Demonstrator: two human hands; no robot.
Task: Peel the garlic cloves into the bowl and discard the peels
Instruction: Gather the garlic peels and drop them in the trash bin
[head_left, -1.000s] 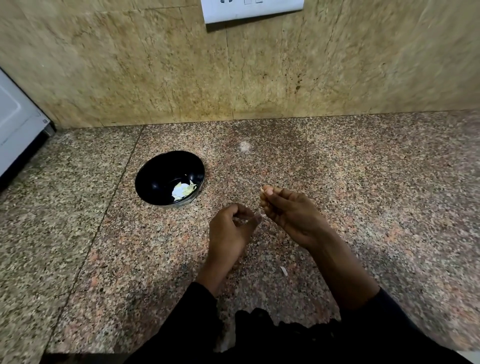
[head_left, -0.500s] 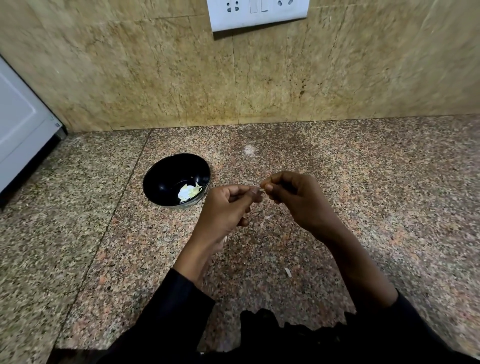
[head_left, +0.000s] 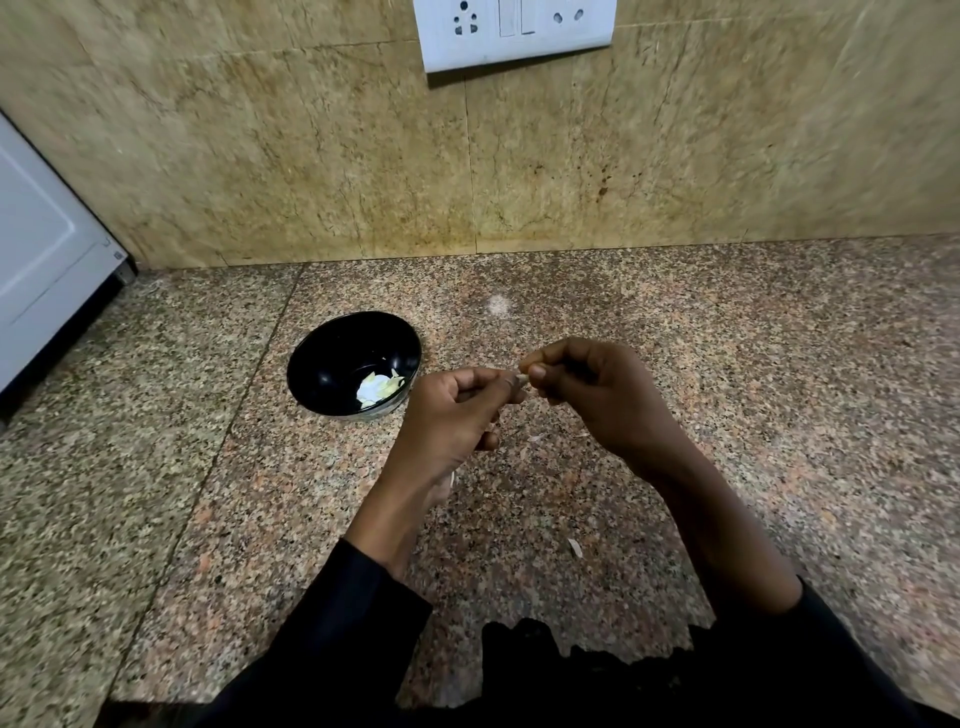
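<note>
Above the granite bench (head_left: 727, 364), just right of the black bowl (head_left: 332, 358), both hands meet fingertip to fingertip; left hand (head_left: 457, 410) has fingers curled, pinching a small pale garlic clove (head_left: 522, 379) at its near end; right hand (head_left: 597, 400) pinches the other end between thumb and forefinger, probably working at the skin; clove mostly hidden, so how much skin is left I cannot tell. Bowl holds a few pale pieces (head_left: 379, 387), cloves or peel unclear. Risks, as judgement: clove is tiny and likely slick, so a hard pull could pop it out onto the bench instead of the bowl, since the hands are beside the bowl, not over it; thin skin may tear into flakes and scatter; loose scraps (head_left: 574, 546) already lie on the bench near the sleeves and could get missed at discard; peel could also drop into the bowl and mix with cloves.
</note>
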